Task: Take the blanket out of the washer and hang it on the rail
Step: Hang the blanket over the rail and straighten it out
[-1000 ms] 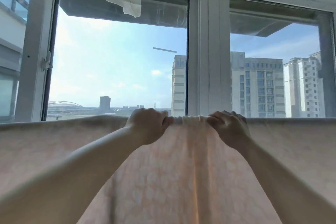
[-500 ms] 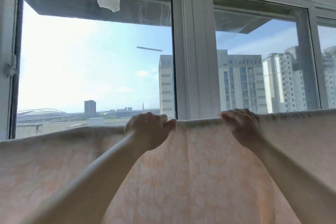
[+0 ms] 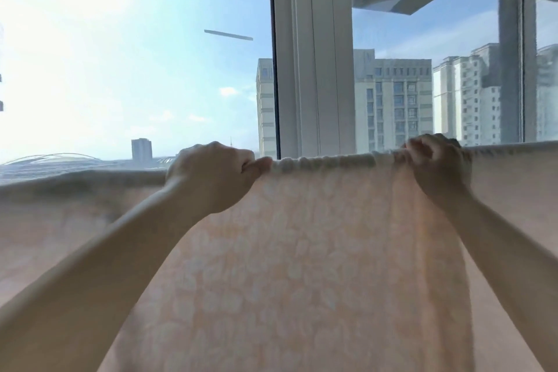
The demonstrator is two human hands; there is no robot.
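A pale peach blanket [image 3: 317,251] with a faint white flower pattern hangs draped across the whole width of the view. Its folded top edge runs level in front of the window, and the rail under it is hidden by the cloth. My left hand [image 3: 211,175] grips the top edge left of centre, fingers curled over it. My right hand [image 3: 437,166] grips the same edge further right, fingers curled on the bunched cloth. Between my hands the edge is gathered into small wrinkles.
Directly behind the blanket stands a large window with a white frame post [image 3: 311,54] in the middle. Tall buildings and sky show through the glass. The blanket hides everything below its top edge.
My right hand has slid to the right along the top edge, widening the gap between my hands. The view has shifted right and closer, and the white cloth at the upper left is out of frame.
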